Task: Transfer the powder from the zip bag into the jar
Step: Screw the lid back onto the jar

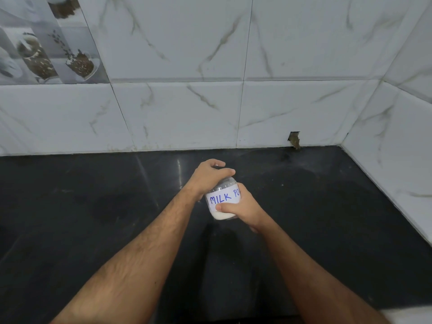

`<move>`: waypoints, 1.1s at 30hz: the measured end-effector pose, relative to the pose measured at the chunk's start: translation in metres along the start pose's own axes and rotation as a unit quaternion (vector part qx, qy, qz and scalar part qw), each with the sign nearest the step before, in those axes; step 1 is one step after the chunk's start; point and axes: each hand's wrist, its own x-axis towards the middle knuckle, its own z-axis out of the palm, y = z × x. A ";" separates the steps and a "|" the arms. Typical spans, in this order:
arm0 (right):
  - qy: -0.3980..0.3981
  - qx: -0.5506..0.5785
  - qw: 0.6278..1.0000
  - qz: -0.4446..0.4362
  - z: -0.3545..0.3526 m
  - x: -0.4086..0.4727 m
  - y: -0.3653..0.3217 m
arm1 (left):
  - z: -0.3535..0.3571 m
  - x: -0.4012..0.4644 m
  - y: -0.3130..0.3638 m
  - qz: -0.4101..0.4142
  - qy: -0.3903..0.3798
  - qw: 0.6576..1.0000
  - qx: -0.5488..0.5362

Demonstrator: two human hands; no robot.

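Note:
A small clear jar (222, 202) with a white label reading "MILK PO…" in blue sits over the black counter, with white powder showing at its bottom. My right hand (243, 210) wraps around the jar's body from the right, thumb across the label. My left hand (208, 177) is clamped over the top of the jar, covering the lid, which is hidden under the palm. No zip bag is in view.
The black stone counter (93, 218) stretches left and right of the jar. White marble-pattern wall tiles (187, 113) stand behind it and along the right side (397, 148). A small broken hole (295, 139) sits at the wall's base.

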 end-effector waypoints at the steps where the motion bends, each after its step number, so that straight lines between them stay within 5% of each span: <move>1: -0.004 0.007 1.000 0.005 -0.001 0.000 -0.002 | 0.000 0.000 0.001 0.006 0.000 1.000 -0.010; 19: -0.007 0.014 1.000 -0.017 0.006 0.018 0.011 | -0.011 0.005 -0.007 0.029 -0.005 0.996 -0.090; 33: 0.056 0.026 0.998 0.025 0.003 0.013 0.040 | 0.006 -0.015 -0.087 -0.045 -0.028 0.989 -0.141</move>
